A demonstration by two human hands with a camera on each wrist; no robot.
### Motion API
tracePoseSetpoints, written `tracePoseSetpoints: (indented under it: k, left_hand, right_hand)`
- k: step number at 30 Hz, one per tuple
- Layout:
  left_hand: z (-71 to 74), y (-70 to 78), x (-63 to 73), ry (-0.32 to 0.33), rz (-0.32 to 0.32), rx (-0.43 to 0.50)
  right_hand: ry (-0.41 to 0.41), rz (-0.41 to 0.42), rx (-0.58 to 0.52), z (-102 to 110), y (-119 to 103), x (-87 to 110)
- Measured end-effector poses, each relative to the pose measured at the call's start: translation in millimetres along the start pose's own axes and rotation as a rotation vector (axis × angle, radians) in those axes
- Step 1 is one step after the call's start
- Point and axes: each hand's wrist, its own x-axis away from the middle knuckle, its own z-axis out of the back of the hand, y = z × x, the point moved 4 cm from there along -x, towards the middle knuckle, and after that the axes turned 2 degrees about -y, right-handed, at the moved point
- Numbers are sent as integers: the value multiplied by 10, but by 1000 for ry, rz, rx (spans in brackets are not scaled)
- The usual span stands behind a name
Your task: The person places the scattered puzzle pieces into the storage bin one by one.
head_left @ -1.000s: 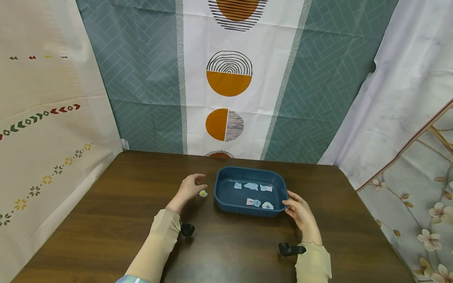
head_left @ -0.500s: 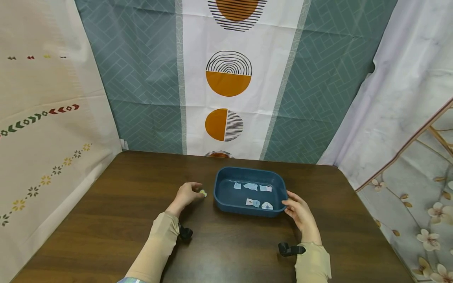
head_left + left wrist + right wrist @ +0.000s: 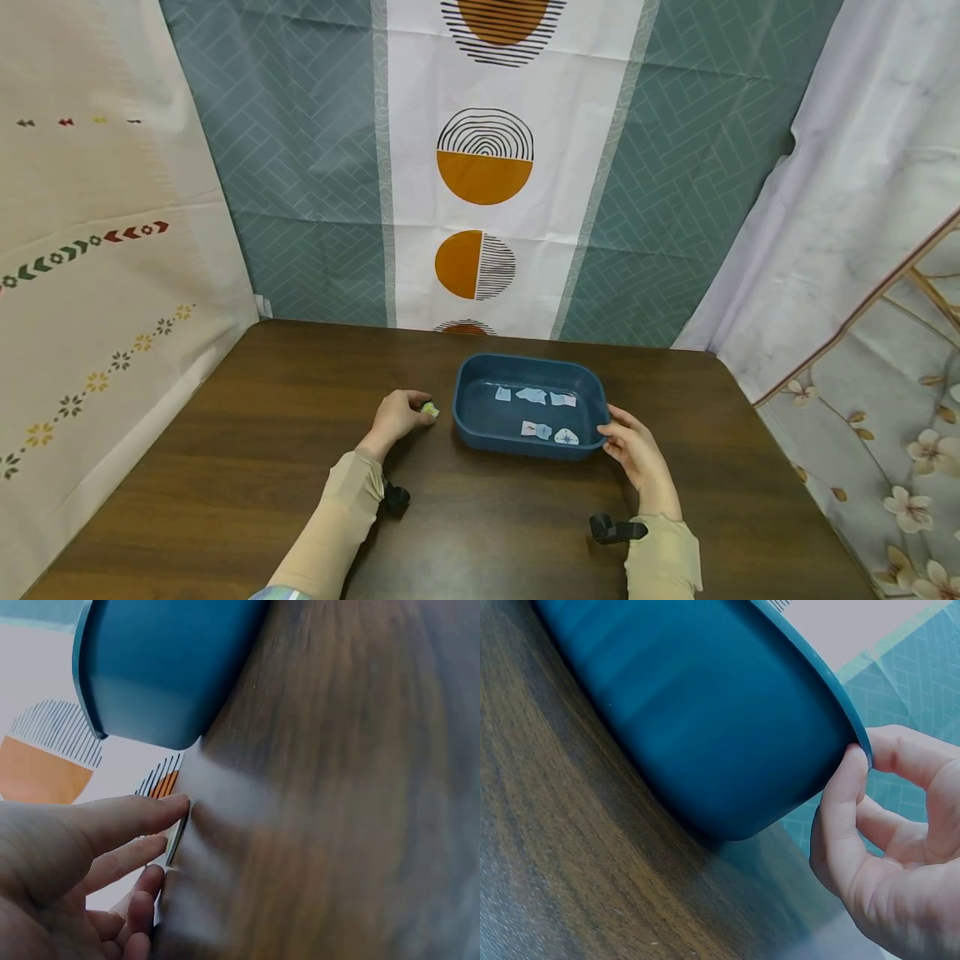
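Note:
My left hand is on the table left of the blue tray, pinching a small flat yellow-green cut-out piece with a pale edge. In the left wrist view the piece shows edge-on between thumb and fingertips, close to the wood. My right hand grips the tray's right end. There the right wrist view has thumb and forefinger on either side of the rim. Inside the tray lie several flat pale-blue pieces, one of them a piece with a compass star.
The brown wooden table runs back to a patterned curtain. A cream cloth hangs at the left and a floral one at the right. Black wrist mounts jut from both forearms.
My left hand has come down onto the small yellow-green piece, and its fingers have closed on it. The right hand and the tray have stayed in place.

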Motion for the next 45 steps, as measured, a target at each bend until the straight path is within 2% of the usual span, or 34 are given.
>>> tracePoseSetpoints:
  k: [10, 22, 28, 32, 36, 45]
  left_hand:
    - [3, 17, 57, 14, -16, 13]
    - [30, -56, 82, 43, -29, 156]
    - [75, -101, 69, 55, -7, 206]
    - [97, -151, 55, 63, 27, 281]
    - [101, -201, 53, 44, 55, 355]
    - [101, -281, 41, 12, 91, 378]
  right_hand:
    - [4, 1, -8, -6, 0, 7]
    - [2, -8, -10, 13, 3, 18]
    - [8, 1, -15, 14, -3, 21]
    - [7, 3, -10, 16, -3, 18]
    - [5, 3, -1, 17, -1, 13]
    - [-3, 5, -11, -3, -10, 11]
